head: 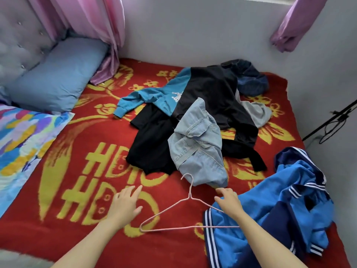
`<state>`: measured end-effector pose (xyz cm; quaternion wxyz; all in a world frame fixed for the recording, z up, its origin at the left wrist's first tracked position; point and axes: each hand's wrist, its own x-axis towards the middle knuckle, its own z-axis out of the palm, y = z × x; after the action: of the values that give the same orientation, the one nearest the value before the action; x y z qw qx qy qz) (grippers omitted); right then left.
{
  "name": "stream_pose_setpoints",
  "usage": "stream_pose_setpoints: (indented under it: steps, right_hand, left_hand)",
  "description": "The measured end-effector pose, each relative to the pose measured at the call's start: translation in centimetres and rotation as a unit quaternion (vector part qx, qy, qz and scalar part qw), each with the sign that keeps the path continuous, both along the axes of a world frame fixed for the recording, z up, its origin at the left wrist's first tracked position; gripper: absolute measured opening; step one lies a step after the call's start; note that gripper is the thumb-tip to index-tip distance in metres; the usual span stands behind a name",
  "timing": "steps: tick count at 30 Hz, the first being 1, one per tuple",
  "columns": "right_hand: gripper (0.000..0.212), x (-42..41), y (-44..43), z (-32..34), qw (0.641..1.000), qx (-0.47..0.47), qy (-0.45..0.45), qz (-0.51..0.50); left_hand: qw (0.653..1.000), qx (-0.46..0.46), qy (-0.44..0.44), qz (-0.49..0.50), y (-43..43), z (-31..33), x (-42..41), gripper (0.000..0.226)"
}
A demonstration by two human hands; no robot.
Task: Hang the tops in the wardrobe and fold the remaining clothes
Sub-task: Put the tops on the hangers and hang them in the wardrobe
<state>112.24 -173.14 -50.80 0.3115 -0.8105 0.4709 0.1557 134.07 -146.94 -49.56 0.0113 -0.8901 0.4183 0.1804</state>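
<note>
A pink wire hanger lies flat on the red and yellow blanket in front of me. My left hand hovers open to its left, fingers straight, holding nothing. My right hand reaches over the hanger's right arm, fingers relaxed, at the edge of a blue and navy striped jacket. Beyond lies a pile: a light denim garment, black clothes, a teal top with a white print, a grey piece and dark blue denim.
A blue pillow and a colourful quilt lie at the left by the padded headboard. Pink curtains hang at the back. A white wall bounds the bed behind and right, with a black stand.
</note>
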Motion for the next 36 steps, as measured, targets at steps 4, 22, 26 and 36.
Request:
stream_pose_setpoints:
  steps: [4, 22, 26, 36]
  right_hand:
    - [0.039, 6.0, 2.7, 1.2, 0.999, -0.021, -0.021, 0.03]
    - [0.048, 28.2, 12.5, -4.4, 0.985, -0.047, 0.069, 0.15]
    - [0.045, 30.8, 10.4, -10.0, 0.979, -0.071, 0.098, 0.161]
    - [0.084, 31.9, 4.9, -20.4, 0.947, -0.153, 0.175, 0.222]
  left_hand:
    - [1.0, 0.021, -0.013, 0.01, 2.0, 0.1, 4.7, 0.065]
    - [0.99, 0.013, 0.088, 0.11, 9.1, -4.3, 22.2, 0.057]
    - [0.985, 0.007, 0.104, 0.138, 8.7, -7.8, 23.8, 0.056]
    - [0.969, 0.03, 0.161, 0.187, 8.9, -16.5, 24.6, 0.056]
